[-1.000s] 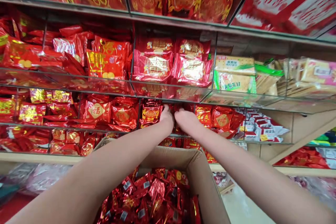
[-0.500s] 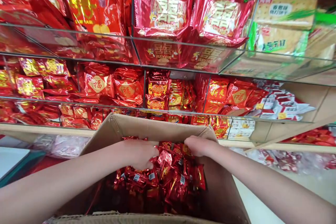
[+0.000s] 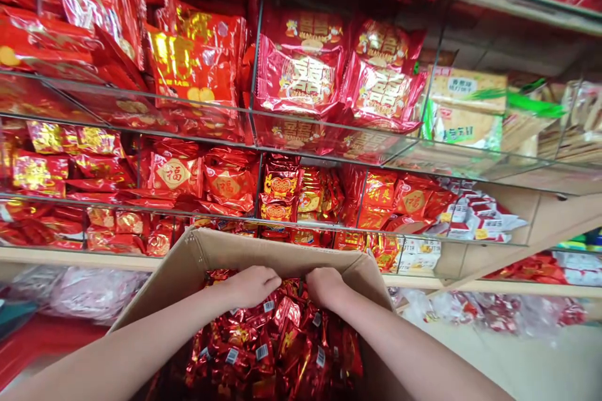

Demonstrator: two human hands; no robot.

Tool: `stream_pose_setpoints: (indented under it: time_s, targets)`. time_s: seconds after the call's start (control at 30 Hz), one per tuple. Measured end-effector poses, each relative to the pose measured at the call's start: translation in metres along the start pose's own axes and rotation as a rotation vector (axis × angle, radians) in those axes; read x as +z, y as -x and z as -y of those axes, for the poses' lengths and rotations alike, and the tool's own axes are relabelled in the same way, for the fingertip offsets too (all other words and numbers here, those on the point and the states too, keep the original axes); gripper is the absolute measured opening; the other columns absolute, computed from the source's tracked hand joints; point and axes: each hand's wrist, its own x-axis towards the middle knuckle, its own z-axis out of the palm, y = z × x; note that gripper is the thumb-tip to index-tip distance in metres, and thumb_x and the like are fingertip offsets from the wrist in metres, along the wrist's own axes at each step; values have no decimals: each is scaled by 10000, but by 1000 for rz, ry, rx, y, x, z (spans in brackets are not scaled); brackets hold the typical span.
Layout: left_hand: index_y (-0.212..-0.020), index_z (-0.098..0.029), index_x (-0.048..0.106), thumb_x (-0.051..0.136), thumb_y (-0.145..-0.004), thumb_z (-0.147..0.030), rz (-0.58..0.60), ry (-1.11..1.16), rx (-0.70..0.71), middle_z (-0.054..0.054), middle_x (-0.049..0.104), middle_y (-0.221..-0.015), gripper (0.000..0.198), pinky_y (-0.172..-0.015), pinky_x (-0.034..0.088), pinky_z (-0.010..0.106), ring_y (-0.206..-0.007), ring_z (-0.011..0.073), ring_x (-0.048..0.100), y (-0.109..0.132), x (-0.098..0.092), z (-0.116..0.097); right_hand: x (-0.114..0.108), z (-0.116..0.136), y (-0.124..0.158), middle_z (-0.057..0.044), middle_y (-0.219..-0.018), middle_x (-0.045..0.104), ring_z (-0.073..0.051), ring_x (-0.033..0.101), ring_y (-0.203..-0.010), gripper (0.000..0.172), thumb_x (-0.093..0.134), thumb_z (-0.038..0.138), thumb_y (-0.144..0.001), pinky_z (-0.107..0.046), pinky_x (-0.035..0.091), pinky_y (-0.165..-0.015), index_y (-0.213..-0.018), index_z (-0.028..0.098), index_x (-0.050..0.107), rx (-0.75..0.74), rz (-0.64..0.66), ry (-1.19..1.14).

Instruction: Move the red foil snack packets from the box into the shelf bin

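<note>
A deep cardboard box (image 3: 282, 254) holds a heap of shiny red foil packets (image 3: 286, 332), some with small white barcode labels. Both of my hands reach in at its far side. My left hand (image 3: 254, 286) lies low over the packets, palm down, its fingers curled inward; what they close around is hidden. A short gap to the right, my right hand (image 3: 323, 287) is bent into a fist against the heap near the far wall. Its fingertips are out of sight.
Glass-fronted shelves behind the box hold red snack packs (image 3: 301, 75), smaller red packets (image 3: 176, 175) and green-edged cracker packs (image 3: 465, 106). Clear plastic bags (image 3: 89, 291) lie below at left, more bagged goods (image 3: 498, 313) at right. A pale shelf edge (image 3: 470, 285) runs behind the box.
The view has tipped up, showing more upper shelf. My hands have come closer together, the right one moving left over the packets.
</note>
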Motion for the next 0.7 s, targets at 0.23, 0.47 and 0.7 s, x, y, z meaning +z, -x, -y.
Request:
stream_pose_setpoints:
  time_s: [0.23, 0.47, 0.7]
  targets:
    - [-1032, -159, 384, 519, -632, -582, 339, 1090, -277, 78, 622, -812, 598, -746, 417, 338, -734, 186, 613, 11, 8, -21, -29, 28, 53, -63, -816, 589, -171, 578, -700, 198, 367, 129, -791, -281, 439, -597, -841, 164, 556, -392, -259, 278]
    - [-1012, -169, 401, 689, -602, -204, 301, 1121, -87, 78, 619, -892, 502, -741, 417, 314, -740, 173, 625, 21, 14, -24, -29, -1, 64, -10, -693, 535, -115, 511, -651, 301, 356, 369, -831, -247, 413, -633, -681, 174, 529, -218, -470, -387]
    - [-1013, -167, 422, 646, -657, -207, 254, 1057, 47, 58, 615, -892, 423, -705, 425, 297, -738, 150, 613, 25, 13, -34, -17, -9, 54, -13, -771, 563, -129, 543, -655, 332, 482, 440, -734, -244, 456, -537, -932, 175, 509, -100, -251, -1178]
